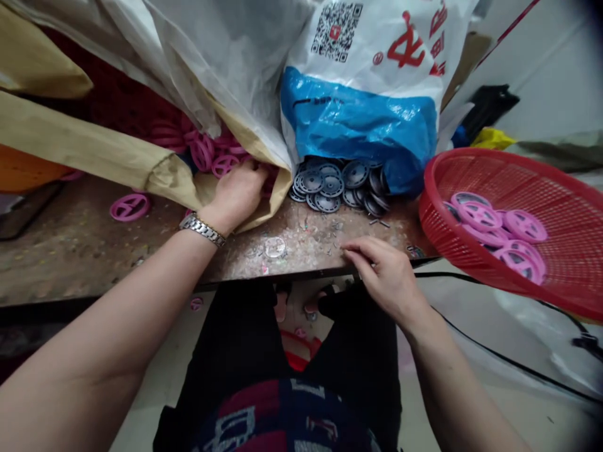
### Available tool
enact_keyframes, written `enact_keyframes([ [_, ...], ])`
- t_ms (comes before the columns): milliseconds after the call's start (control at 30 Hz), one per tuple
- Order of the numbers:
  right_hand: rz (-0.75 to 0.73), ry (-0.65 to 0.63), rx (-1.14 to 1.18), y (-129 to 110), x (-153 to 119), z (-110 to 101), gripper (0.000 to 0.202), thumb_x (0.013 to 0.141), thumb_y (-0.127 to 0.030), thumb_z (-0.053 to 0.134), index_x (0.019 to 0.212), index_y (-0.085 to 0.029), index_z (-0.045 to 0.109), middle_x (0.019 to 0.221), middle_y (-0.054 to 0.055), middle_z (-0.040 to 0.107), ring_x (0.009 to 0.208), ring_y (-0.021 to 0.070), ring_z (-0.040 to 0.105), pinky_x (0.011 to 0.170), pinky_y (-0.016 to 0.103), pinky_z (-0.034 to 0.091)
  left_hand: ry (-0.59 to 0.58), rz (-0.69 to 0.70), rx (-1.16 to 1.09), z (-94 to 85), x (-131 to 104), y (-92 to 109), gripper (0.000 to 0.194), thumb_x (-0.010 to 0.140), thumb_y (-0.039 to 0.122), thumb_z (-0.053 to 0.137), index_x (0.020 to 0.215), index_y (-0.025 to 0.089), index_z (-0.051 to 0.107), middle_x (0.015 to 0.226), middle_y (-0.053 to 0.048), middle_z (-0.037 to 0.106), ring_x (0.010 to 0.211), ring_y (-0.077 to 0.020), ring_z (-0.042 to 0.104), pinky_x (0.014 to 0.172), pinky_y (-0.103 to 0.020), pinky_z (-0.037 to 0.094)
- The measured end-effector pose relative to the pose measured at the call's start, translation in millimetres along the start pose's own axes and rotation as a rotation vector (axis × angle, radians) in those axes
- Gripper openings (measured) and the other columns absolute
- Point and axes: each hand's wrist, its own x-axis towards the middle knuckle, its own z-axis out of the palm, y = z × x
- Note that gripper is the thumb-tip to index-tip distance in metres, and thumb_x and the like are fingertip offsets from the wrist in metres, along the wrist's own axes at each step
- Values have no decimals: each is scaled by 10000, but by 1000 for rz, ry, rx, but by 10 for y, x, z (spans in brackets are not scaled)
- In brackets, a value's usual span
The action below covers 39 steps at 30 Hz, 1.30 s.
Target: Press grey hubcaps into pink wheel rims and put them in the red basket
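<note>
My left hand (240, 191) reaches into the mouth of a tan-lined sack (174, 179), among pink spoked rings (202, 152); its fingertips are hidden there. Over the table's front edge is my right hand (384, 273), thumb and index finger pinched together, and whatever is between them is too small to name. Grey slotted discs (328, 184) lie in a pile between the hands, spilling from under a white and blue bag (360, 119). A few small metal pins (379, 222) lie in front of the pile.
On the right, a red basket (565, 207) holds several pink rings with grey discs. One pink ring (130, 207) lies on the worn table (61, 251) at left. Black cables (509, 358) hang below the basket.
</note>
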Motion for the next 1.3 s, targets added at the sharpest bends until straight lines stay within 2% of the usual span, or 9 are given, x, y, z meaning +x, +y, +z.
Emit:
enact_keyframes([
  [100,-15,19,2,7,-16,38,131,952,-197,558,958,-203,689,953,68,735,921,230,677,844,365,507,-6,12,-11,-19,-37,-4,360,999,237,364,1265,189,602,1255,-117,589,1032,-253,563,855,-357,460],
  [167,-3,75,-5,40,-22,89,135,947,-199,560,933,-204,694,942,69,739,903,230,681,834,366,511,-4,16,-23,-18,-50,-10,360,1005,226,344,1259,199,597,1268,-107,575,1043,-241,542,877,-348,452],
  [300,25,219,-48,123,-26,207,152,939,-200,551,886,-206,694,902,74,735,871,239,677,808,380,512,-10,10,-43,7,-42,-9,349,1001,233,373,1265,170,593,1255,-118,577,1027,-247,546,860,-347,456],
  [500,-29,284,-136,134,-37,319,156,944,-194,542,894,-209,689,898,75,728,882,244,662,828,389,501,4,18,-97,35,-18,6,392,1012,293,381,1343,180,560,1335,-120,543,1067,-259,551,893,-369,452],
  [700,-44,314,-249,130,-61,390,155,951,-191,537,900,-216,680,910,72,716,894,243,629,833,379,480,32,5,-110,50,-50,13,392,1015,306,365,1318,196,589,1279,-118,575,1075,-265,563,900,-370,458],
  [833,-54,326,-284,138,-65,415,158,955,-198,528,906,-217,677,918,76,709,887,242,611,835,380,469,57,-21,-124,66,-56,21,370,981,302,432,1286,191,610,1263,-125,587,1090,-284,581,901,-366,469],
  [1100,-55,360,-311,143,-69,448,154,957,-202,536,902,-223,679,904,67,707,877,234,616,831,369,472,11,-13,-135,74,-49,3,433,999,335,350,1350,219,575,1332,-140,555,1188,-324,538,945,-414,462],
  [1300,-53,379,-315,156,-71,465,149,955,-209,552,893,-211,688,894,73,715,867,232,624,814,369,472,-8,-36,-191,61,-56,-9,444,1001,353,325,1378,270,544,1393,-87,523,1209,-307,500,981,-437,445],
])
